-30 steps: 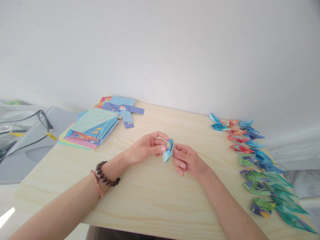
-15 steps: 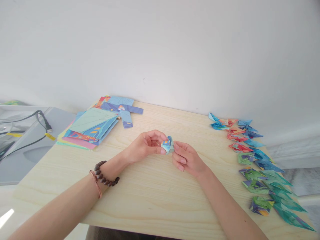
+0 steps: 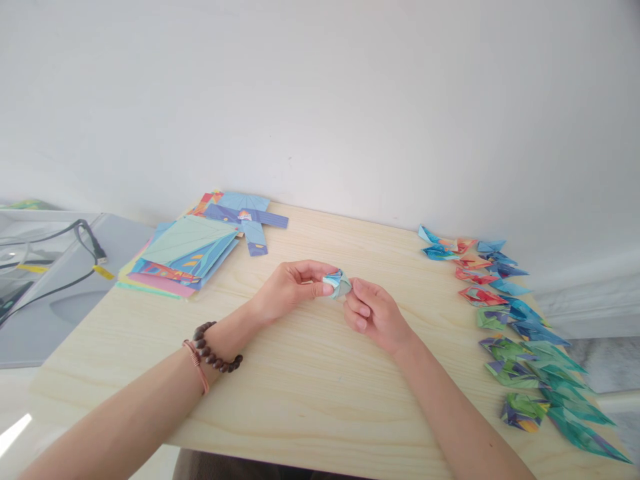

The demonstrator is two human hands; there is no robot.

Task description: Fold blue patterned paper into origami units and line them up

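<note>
A small folded paper piece (image 3: 339, 283), pale green and blue, is held between my two hands above the wooden table (image 3: 310, 400). My left hand (image 3: 295, 288) pinches its left side with thumb and fingers. At its right tip, my right hand (image 3: 373, 310) grips the paper between thumb and forefinger, the other fingers curled below. Part of the piece is hidden behind the left fingertips. A beaded bracelet (image 3: 216, 360) circles my left wrist.
Left on the table lie a stack of patterned paper sheets (image 3: 187, 240) and folded blue strips (image 3: 255, 230). Along the right edge stand several folded paper pieces in red (image 3: 483, 295), green (image 3: 515, 373) and teal (image 3: 583, 433). Cables (image 3: 90, 243) rest on a grey surface beyond the left edge.
The folded paper has been turned between my hands, from upright to lying more sideways, and its pale green side now shows more. Both hands have risen slightly, keeping their grip.
</note>
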